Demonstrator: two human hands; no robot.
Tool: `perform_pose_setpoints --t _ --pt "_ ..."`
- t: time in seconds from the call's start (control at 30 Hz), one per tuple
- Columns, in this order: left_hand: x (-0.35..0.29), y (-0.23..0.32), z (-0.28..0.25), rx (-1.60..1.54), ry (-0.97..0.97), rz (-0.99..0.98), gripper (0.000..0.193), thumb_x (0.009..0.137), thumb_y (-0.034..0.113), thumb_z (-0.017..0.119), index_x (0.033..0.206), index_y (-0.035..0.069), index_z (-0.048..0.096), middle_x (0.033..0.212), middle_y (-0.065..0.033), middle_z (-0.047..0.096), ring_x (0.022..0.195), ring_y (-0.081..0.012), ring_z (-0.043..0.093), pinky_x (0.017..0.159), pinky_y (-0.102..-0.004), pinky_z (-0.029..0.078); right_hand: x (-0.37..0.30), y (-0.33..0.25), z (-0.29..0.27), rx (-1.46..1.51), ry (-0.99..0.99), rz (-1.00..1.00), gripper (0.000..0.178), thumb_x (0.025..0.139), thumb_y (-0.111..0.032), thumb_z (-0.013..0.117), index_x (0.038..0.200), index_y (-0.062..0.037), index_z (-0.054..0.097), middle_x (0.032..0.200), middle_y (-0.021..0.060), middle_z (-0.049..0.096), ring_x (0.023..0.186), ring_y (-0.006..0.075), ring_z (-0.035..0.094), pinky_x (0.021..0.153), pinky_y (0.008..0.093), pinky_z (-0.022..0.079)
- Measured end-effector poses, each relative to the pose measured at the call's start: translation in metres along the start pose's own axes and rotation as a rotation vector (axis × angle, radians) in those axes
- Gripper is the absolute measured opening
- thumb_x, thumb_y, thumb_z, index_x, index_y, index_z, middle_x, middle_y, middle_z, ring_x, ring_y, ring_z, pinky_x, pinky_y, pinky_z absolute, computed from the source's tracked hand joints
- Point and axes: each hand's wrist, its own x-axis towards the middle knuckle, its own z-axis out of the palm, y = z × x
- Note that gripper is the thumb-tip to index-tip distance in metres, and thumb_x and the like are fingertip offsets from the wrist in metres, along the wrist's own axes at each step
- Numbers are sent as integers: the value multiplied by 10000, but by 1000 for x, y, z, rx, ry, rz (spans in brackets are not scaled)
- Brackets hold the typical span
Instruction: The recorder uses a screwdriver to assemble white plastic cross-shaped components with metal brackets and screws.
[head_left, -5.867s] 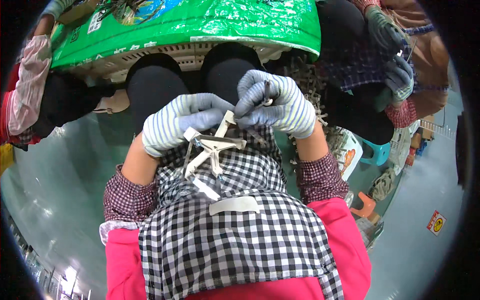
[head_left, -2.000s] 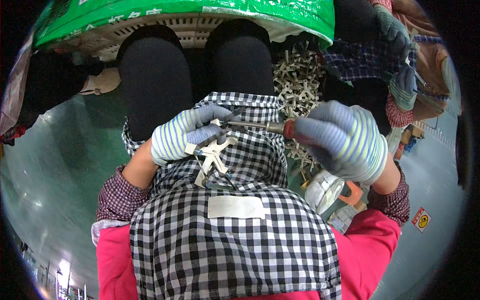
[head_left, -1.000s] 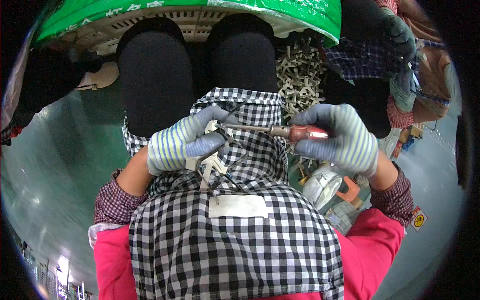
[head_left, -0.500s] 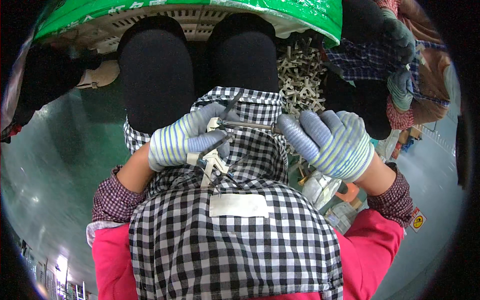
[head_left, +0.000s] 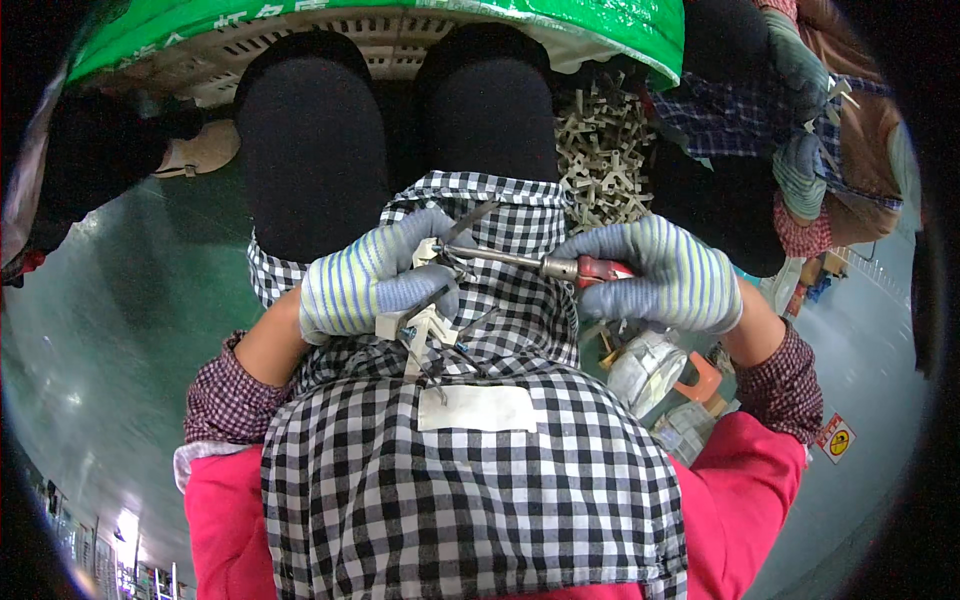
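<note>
My left hand [head_left: 375, 278], in a striped knit glove, is closed around a cream plastic piece [head_left: 430, 328] above my lap. Thin dark strips stick out of the piece, and small blue spots show on it. Gloved the same way, my right hand [head_left: 665, 275] grips the red handle of a screwdriver [head_left: 603, 271]. The screwdriver's metal shaft runs left, and its tip meets the upper part of the cream piece beside my left fingers. My left fingers hide part of the piece.
Beyond my knees stands a crate [head_left: 400, 68] under a green sheet [head_left: 560, 25]. A pile of cream plastic pieces [head_left: 605, 160] lies right of my knees. Clear bags [head_left: 645, 372] and an orange object [head_left: 698, 380] are near my right arm. At right sits another person with gloved hands [head_left: 800, 175].
My right hand has turned on the screwdriver: its fingers now wrap the handle, and the red grip shows. My left hand has barely moved. The other person's hand now shows a cream piece.
</note>
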Motion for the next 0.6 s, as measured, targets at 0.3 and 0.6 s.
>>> perform_pose_setpoints --t 0.3,0.6 --pt "0 16 -25 -70 249 550 720 771 84 664 1355 -17 254 770 -169 645 702 -220 646 708 -327 532 -7 8 -5 393 599 -403 250 775 -46 606 1012 -17 532 849 51 600 738 120 577 688 238 473" --pt "12 26 -10 -184 299 768 725 668 106 730 1285 20 360 979 -149 591 865 -193 596 774 -301 482 66 -16 16 436 423 -410 235 761 -175 708 915 -12 641 704 -23 576 660 42 493 608 214 430"
